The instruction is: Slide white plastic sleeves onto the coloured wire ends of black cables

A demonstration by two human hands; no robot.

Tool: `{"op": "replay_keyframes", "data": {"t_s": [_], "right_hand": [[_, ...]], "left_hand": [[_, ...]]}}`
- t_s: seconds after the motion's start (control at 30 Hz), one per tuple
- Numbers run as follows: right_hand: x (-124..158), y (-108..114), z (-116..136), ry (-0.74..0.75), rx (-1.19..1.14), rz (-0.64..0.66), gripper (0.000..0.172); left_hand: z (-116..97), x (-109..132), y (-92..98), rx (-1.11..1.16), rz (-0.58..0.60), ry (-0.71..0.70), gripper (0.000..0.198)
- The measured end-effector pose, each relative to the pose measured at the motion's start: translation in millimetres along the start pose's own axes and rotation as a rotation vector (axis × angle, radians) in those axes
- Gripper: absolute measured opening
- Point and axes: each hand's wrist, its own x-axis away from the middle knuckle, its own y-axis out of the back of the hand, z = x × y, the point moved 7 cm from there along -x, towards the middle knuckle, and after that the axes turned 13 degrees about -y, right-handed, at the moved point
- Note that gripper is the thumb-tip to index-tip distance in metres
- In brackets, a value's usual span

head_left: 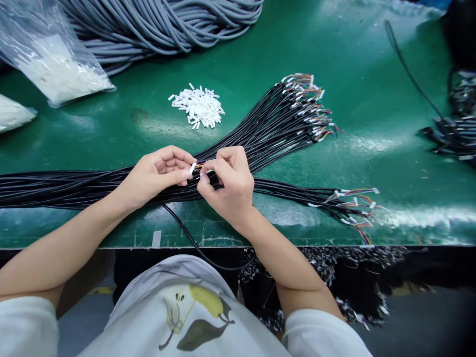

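My left hand point(158, 173) is closed in a pinch on a small white connector point(192, 168) at the tip of a black cable. Its thin coloured wires run to my right hand point(226, 181), which is closed on them just to the right. Both hands hover over a long bundle of black cables point(67, 187) lying across the green mat point(372, 124). One black cable point(186, 233) loops down from my hands over the table's front edge.
A pile of white connector housings point(199, 106) lies behind my hands. Two fanned cable bundles with fitted connectors point(297, 111) point(349, 203) spread to the right. Grey cable coils point(156, 25) and plastic bags of white parts point(55, 64) sit at the back left. More black cables point(453, 134) lie far right.
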Motion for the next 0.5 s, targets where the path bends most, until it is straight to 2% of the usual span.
{"op": "replay_keyframes", "data": {"t_s": [0.27,0.5], "right_hand": [[0.8,-0.5,0.4,0.003,0.042,-0.036,0.009],[0.7,0.5,0.4,0.005,0.014,-0.026,0.009]], "left_hand": [[0.4,-0.9,0.0,-0.011,-0.006,-0.001,0.034],[1.3,1.1,1.0,-0.017,-0.008,-0.003,0.030]]}}
